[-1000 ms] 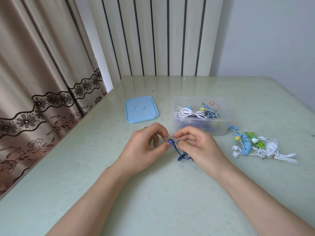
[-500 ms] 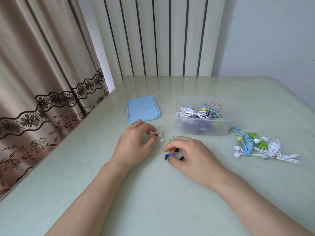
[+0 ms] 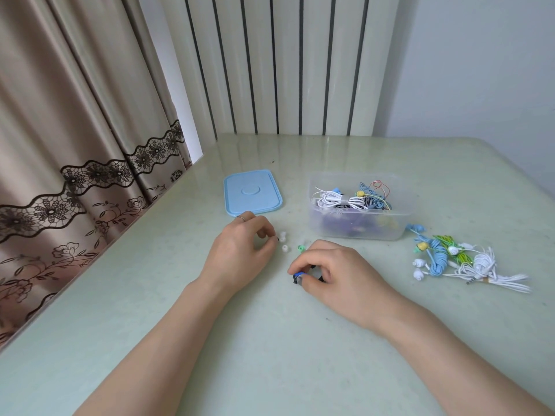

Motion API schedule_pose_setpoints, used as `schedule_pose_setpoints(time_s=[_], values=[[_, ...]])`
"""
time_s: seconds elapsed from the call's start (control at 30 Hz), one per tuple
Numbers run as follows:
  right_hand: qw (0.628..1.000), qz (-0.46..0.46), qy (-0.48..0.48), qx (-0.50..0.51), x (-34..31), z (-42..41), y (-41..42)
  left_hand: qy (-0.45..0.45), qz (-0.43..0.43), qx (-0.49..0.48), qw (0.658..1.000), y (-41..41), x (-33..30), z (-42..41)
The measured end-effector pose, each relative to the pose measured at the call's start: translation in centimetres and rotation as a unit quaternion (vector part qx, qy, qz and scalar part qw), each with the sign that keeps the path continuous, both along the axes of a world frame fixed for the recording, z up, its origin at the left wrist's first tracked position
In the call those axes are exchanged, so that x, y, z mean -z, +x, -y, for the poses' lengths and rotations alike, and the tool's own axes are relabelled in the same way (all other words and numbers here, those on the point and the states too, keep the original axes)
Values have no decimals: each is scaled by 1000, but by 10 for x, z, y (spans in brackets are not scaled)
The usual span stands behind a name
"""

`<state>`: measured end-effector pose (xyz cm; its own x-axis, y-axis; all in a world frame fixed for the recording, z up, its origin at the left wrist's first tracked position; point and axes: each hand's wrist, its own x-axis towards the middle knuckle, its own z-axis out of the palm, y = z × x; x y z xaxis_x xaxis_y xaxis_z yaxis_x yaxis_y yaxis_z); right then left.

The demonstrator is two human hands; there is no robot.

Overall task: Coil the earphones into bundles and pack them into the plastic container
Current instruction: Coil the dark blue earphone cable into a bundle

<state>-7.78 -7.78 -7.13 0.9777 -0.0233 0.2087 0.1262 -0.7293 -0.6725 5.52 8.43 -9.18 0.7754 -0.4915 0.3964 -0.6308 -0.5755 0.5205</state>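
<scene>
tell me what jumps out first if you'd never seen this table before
Two bare hands at the table's middle: the right hand curls round a small dark blue earphone bundle, and the left hand sits beside a few loose ear tips. Behind them a clear plastic container holds coiled earphones, its blue lid flat to its left. More bundles, blue, green and white, lie to its right.

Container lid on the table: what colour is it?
The lid is light blue, lying flat left of the clear plastic container; the head view shows it plainly.
</scene>
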Motion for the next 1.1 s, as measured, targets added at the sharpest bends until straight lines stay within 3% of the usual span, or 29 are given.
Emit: schedule_pose_setpoints(time_s=[0.27, 0.4, 0.5, 0.73, 1.1], values=[[997, 3, 81, 16, 1, 3, 0, -5, 0, 51, 999, -4, -4, 1], [971, -18, 234, 33, 3, 7, 2, -9, 6, 84, 996, -12, -8, 0], [955, 5, 295, 42, -3, 9, 2, -28, 3, 112, 993, -19, -13, -1], [934, 14, 346, 81, -5, 9, 4, -52, 6, 174, 983, -37, -20, 5], [934, 27, 348, 79, -4, 9, 3, -66, -16, 177, 982, -40, -21, 6]])
